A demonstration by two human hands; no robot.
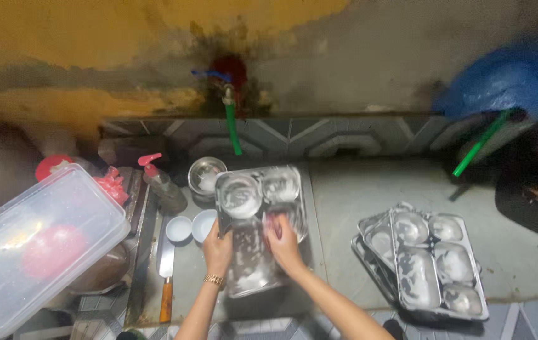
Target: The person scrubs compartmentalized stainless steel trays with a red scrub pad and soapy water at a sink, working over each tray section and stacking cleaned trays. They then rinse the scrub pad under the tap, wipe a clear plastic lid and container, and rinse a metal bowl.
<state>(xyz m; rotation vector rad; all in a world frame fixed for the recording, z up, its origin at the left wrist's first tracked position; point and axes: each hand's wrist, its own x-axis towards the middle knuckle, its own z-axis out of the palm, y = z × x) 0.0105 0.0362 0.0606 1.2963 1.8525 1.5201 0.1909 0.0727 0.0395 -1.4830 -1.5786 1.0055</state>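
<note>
soapy steel compartment tray (pixel 253 220) held tilted over the wet floor below the wall tap (pixel 228 94). gripped at its near left edge by the left hand (pixel 217 250); rubbed by the closed right hand (pixel 283 242), contents unclear. scrubbing step judged underway; rinsing judged next. lathered trays (pixel 426 261) stacked right. pink-capped soap dispenser (pixel 158 182), clear plastic box (pixel 36 245) left.

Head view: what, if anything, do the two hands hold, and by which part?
Both hold a soapy steel tray. The left hand grips its left edge; the right hand presses on its middle, seemingly scrubbing.
</note>
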